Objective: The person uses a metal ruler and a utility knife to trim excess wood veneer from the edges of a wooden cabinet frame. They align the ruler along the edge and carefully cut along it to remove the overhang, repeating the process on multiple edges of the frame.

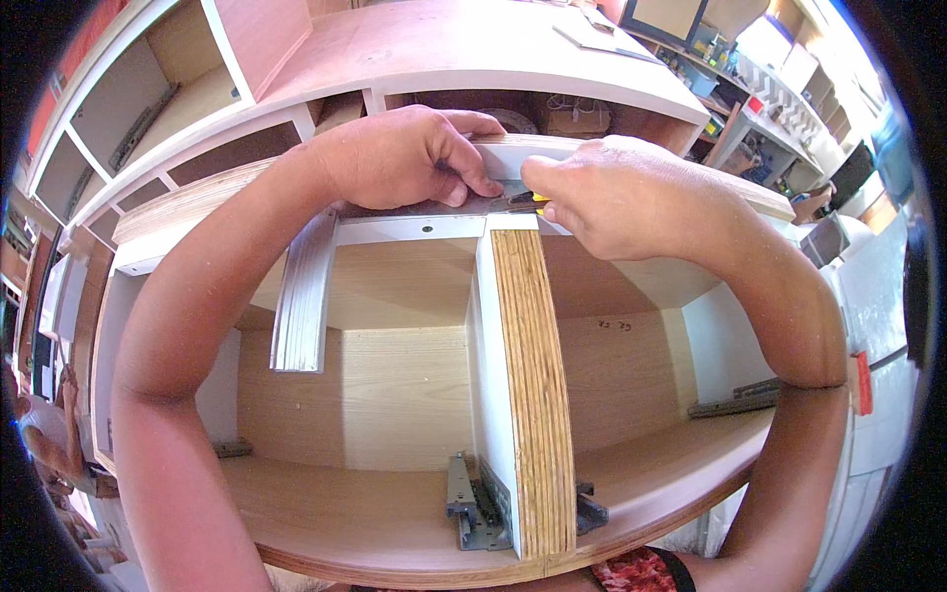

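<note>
A cabinet carcass (406, 395) of pale wood-grain board lies in front of me, split by a divider (534, 385) with a striped plywood edge. My right hand (617, 197) is closed around a tool with yellow-and-black handles and dark jaws that looks like pliers (520, 202). Its jaws point left, just above the divider's far end. Beside them my left hand (419, 158) has its fingers bent over the far rail, close to a dark flat strip (414, 210); what they pinch is hidden. A silvery ribbed metal profile (304, 296) lies across the left opening, its far end under my left wrist.
Metal drawer slides (473, 503) sit along the divider's near end, and another slide (735, 400) is on the right wall. Beyond the rail stands a larger white-edged cabinet (395, 54) with open compartments. A cluttered shelf (769, 133) is at far right; another person (54, 434) is at far left.
</note>
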Tool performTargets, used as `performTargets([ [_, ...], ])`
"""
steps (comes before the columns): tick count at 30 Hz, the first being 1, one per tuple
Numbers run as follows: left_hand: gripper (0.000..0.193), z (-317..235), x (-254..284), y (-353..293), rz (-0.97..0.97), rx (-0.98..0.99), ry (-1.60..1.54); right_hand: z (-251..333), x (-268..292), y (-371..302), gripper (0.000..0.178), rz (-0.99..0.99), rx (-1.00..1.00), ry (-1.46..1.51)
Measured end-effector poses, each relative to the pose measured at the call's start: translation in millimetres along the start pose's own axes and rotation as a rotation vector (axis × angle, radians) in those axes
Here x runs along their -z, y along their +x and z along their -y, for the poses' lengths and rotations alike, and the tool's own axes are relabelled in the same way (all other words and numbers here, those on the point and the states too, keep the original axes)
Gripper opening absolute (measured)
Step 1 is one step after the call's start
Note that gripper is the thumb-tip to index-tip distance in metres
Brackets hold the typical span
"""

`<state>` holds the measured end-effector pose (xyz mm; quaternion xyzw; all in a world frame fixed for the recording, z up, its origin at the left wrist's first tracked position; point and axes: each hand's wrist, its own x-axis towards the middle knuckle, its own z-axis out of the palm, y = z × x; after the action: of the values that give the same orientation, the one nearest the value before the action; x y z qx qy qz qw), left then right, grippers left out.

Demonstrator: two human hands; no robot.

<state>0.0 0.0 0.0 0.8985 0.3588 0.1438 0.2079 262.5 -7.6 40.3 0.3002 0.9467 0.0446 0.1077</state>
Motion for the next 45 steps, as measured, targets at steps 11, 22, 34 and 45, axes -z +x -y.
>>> performTargets([
  [11,0.033,3.3,-2.0,0.4,-0.032,-0.049,-0.010,-2.5,-0.7,-1.4,0.021,-0.029,0.053,0.001],
  [22,0.037,-2.4,-0.9,-1.3,-0.022,0.027,-0.052,2.1,-0.3,-0.7,0.020,-0.020,-0.017,0.004],
  [34,0.036,-3.4,-3.2,-2.1,-0.020,0.011,-0.026,-0.1,1.0,-3.7,0.021,0.008,0.000,-0.034],
  [45,0.037,-2.9,-4.1,-1.1,-0.067,0.001,-0.026,-15.6,-4.4,-23.7,0.019,0.012,-0.074,-0.035],
])
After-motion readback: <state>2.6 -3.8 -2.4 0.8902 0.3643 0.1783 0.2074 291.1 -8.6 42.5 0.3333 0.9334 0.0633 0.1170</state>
